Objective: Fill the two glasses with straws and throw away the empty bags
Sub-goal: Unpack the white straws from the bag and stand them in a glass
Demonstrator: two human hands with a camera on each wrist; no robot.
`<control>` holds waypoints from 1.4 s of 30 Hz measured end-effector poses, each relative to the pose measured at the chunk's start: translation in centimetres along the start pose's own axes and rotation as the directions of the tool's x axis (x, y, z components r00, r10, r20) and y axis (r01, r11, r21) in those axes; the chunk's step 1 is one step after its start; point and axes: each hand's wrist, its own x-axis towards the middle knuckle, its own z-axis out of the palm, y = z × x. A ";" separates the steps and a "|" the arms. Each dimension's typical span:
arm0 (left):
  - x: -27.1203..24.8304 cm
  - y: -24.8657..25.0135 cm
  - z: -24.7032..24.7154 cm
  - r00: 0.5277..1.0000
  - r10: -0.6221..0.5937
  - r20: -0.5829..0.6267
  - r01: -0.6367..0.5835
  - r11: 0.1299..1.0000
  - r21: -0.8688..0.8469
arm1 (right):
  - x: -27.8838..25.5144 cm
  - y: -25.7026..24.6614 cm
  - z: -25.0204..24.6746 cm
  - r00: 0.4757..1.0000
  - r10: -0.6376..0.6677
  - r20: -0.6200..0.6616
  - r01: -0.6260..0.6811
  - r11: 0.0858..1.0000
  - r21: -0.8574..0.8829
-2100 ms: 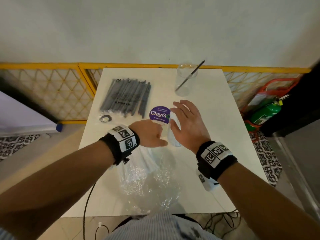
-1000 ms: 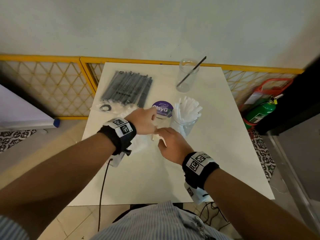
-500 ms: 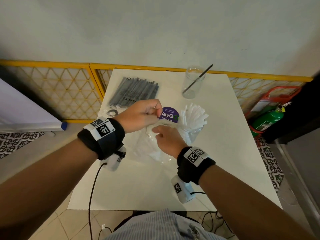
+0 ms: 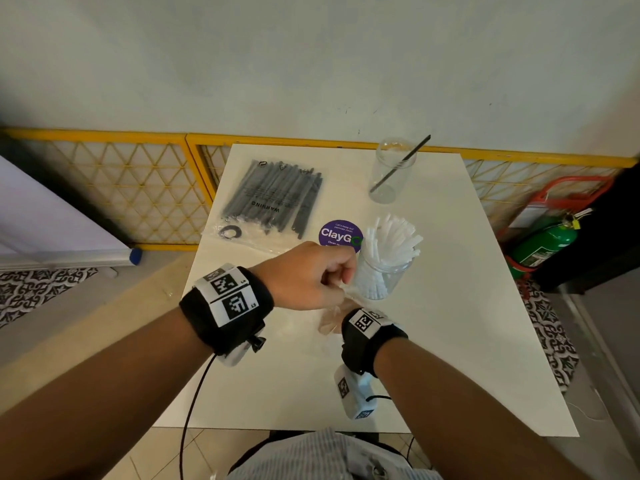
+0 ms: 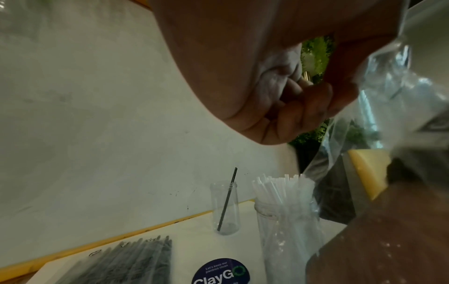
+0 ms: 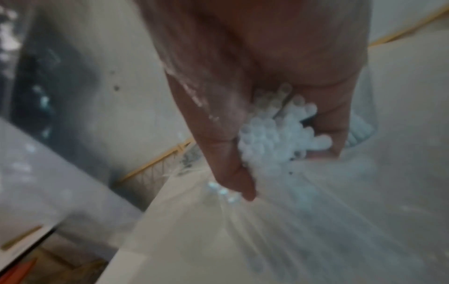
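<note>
My left hand (image 4: pixel 329 277) is a fist above the table, gripping the top of the clear empty bag (image 4: pixel 337 315); in the left wrist view its curled fingers (image 5: pixel 291 109) hold the film (image 5: pixel 388 92). My right hand (image 4: pixel 329 322) sits just below, mostly hidden by the left hand and the film. The blurred right wrist view shows its finger and thumb (image 6: pixel 286 173) holding gathered film. A glass full of white straws (image 4: pixel 384 268) stands just beyond both hands. The far glass (image 4: pixel 391 171) holds one black straw. A sealed bag of black straws (image 4: pixel 273 199) lies at the back left.
A purple round sticker (image 4: pixel 341 233) is on the white table (image 4: pixel 450 323) between the bag of black straws and the full glass. A yellow lattice fence (image 4: pixel 138 188) runs behind the table. A green fire extinguisher (image 4: pixel 543 247) stands on the floor to the right.
My left hand has risen and closed into a fist on the bag, which is now gathered up instead of spread on the table. My right hand has slid in under the left.
</note>
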 end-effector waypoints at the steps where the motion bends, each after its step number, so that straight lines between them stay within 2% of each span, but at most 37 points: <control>1: 0.1 -0.1 -0.1 1.000 0.000 0.001 0.000 1.000 0.022 | 0.5 0.2 0.3 0.997 0.062 -0.044 -0.062 0.998 0.002; 3: 0.1 -0.4 -0.3 1.000 0.002 0.003 -0.002 0.996 0.089 | 0.3 0.0 0.1 0.984 0.150 -0.093 -0.162 0.978 -0.134; 6: 0.1 -1.0 -0.8 1.000 0.023 -0.016 -0.018 0.962 0.271 | -0.1 -0.5 -0.9 0.968 0.211 -0.133 -0.234 0.954 -0.186; 9: -0.1 -1.9 -1.5 0.996 0.037 -0.075 -0.006 0.929 0.370 | -2.0 -1.2 -2.7 0.972 0.212 -0.098 -0.228 0.948 -0.222; 12: 0.0 -2.9 -2.7 0.987 -0.030 -0.159 0.091 0.914 0.396 | -4.5 -0.9 -4.8 0.986 0.156 -0.052 -0.164 0.961 -0.222; 15: 0.1 -3.8 -3.7 0.960 -0.086 -0.266 0.188 0.904 0.385 | -7.4 0.1 -6.2 0.996 0.087 0.004 -0.086 0.989 -0.117; 18: 0.4 -4.5 -4.1 0.912 -0.151 -0.382 0.266 0.926 0.269 | -9.9 2.1 -7.5 0.992 0.064 0.106 -0.073 0.994 0.085; 21: 0.6 -4.7 -4.1 0.882 -0.237 -0.407 0.315 0.939 0.138 | -12.7 4.1 -8.4 0.989 0.000 0.147 -0.042 0.959 0.280; 24: 0.6 -4.5 -3.5 0.900 -0.297 -0.320 0.350 0.929 0.121 | -14.0 5.1 -8.9 0.998 -0.039 0.051 0.010 0.879 0.477; 27: 0.5 -4.1 -2.7 0.923 -0.375 -0.085 0.384 0.913 0.134 | -13.3 4.7 -9.0 0.989 -0.041 -0.142 0.126 0.734 0.667; 29: 0.7 -3.7 -2.1 0.927 -0.374 -0.019 0.373 0.919 0.132 | -12.1 3.7 -8.6 0.961 -0.033 -0.276 0.223 0.684 0.694; 31: 1.2 -2.8 -1.6 0.938 -0.333 -0.097 0.335 0.942 0.001 | -10.5 2.4 -7.8 0.922 0.019 -0.386 0.280 0.655 0.702; 34: 3.5 -1.5 -1.0 0.915 -0.362 -0.175 0.308 0.910 -0.277 | -8.3 0.6 -6.7 0.872 0.052 -0.487 0.350 0.629 0.694; 36: 5.5 -0.5 -0.5 0.897 -0.373 -0.237 0.236 0.858 -0.457 | -7.2 -0.3 -6.0 0.849 0.031 -0.528 0.372 0.674 0.638; 38: 7.1 0.6 -0.2 0.860 -0.377 -0.344 0.106 0.791 -0.602 | -6.6 -1.1 -5.6 0.825 0.002 -0.565 0.390 0.721 0.573; 40: 8.2 1.5 0.0 0.816 -0.390 -0.426 -0.015 0.723 -0.690 | -6.2 -1.5 -5.4 0.788 -0.023 -0.616 0.421 0.750 0.510; 42: 8.8 2.2 -0.1 0.797 -0.401 -0.451 -0.049 0.702 -0.710 | -6.1 -1.5 -5.5 0.781 -0.039 -0.623 0.415 0.778 0.472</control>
